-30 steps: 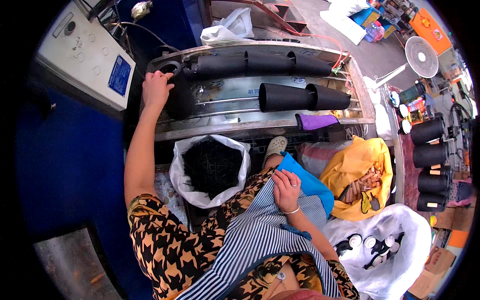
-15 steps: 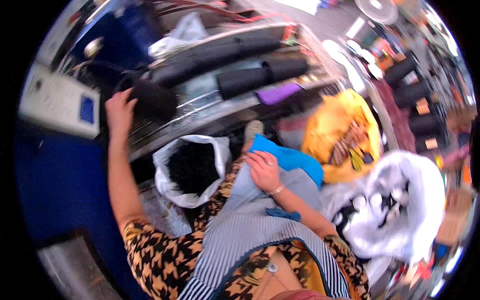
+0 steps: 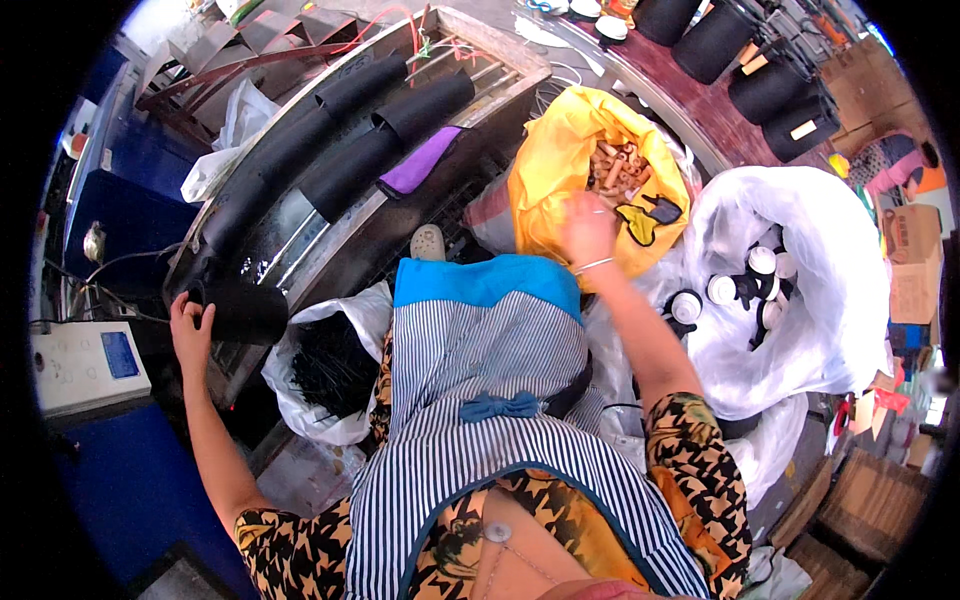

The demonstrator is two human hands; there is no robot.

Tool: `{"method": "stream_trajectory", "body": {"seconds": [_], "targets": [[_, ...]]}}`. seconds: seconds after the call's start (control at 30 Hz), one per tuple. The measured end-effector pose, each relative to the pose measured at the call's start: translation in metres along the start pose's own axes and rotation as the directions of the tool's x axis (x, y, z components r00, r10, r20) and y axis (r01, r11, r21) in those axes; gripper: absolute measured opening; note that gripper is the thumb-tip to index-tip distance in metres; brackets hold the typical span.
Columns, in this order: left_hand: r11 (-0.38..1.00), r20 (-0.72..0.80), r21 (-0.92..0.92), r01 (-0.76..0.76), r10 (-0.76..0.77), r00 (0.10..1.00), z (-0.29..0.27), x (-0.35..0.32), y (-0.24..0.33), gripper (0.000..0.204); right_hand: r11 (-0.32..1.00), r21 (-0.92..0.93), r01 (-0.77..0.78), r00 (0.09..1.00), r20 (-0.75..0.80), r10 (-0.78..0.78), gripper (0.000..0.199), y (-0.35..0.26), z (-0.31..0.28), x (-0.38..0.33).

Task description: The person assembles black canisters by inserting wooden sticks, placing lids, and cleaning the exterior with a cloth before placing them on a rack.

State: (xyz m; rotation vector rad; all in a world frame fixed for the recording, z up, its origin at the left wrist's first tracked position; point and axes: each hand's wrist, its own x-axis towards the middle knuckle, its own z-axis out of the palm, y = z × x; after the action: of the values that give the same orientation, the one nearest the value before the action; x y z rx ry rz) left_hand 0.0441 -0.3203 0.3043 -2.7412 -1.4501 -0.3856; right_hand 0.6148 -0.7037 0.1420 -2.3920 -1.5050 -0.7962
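Note:
At the left, my left hand (image 3: 193, 330) has its thumb and fingers on the end of a black tube (image 3: 247, 312), which lies at the near end of a long metal-edged trough (image 3: 350, 225). More black tubes (image 3: 343, 165) lie in a row along the trough, with a purple cloth (image 3: 422, 163) over its near edge. My right hand (image 3: 588, 238) is over the near left part of a yellow bag (image 3: 545, 150), its fingers smeared by motion. Inside that bag are several small brown tubular pieces (image 3: 618, 170) and a black-and-yellow item (image 3: 650, 218).
Between trough and apron stands a white bag (image 3: 300, 405) of thin black strips. A large white bag (image 3: 830, 350) on the right holds black pieces with white round ends. A pale control box (image 3: 90, 370) is at far left. Black cylinders (image 3: 715, 45) stand at the back; another person (image 3: 890, 165) is at far right.
My right hand has gone from the apron on my lap to the yellow bag. My left hand stays at the black tube's end. The view has turned toward the right.

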Motion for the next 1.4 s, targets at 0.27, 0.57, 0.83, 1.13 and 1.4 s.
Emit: {"method": "stream_trajectory", "body": {"seconds": [0.27, 0.57, 0.83, 1.13, 1.4], "targets": [[0.953, 0.196, 0.201, 0.227, -0.266, 0.944, -0.003, 0.032, 0.022, 0.076, 0.931, -0.276, -0.238, 0.696, 0.621, 0.362, 0.034, 0.155, 0.007, -0.058], [0.909, 0.274, 0.255, 0.33, -0.395, 0.877, 0.014, 0.067, 0.037, 0.047, 0.342, 0.818, -0.462, 0.78, 0.191, 0.596, 0.029, 0.049, -0.002, 0.012], [0.994, -0.216, 0.109, -0.008, 0.031, 0.976, -0.004, -0.02, 0.081, 0.026, -0.105, 0.891, -0.441, 0.86, 0.453, 0.234, 0.026, -0.245, -0.093, 0.087], [0.823, -0.519, -0.479, -0.306, 0.017, 0.855, -0.038, -0.084, 0.168, 0.041, 0.091, 0.774, 0.627, 0.777, -0.613, -0.14, 0.04, -0.356, -0.183, 0.137], [0.907, -0.666, -0.227, -0.355, 0.122, 0.736, -0.035, -0.091, 0.193, 0.034, 0.529, 0.735, 0.425, 0.896, -0.257, -0.363, 0.065, -0.319, -0.165, 0.163]]}}
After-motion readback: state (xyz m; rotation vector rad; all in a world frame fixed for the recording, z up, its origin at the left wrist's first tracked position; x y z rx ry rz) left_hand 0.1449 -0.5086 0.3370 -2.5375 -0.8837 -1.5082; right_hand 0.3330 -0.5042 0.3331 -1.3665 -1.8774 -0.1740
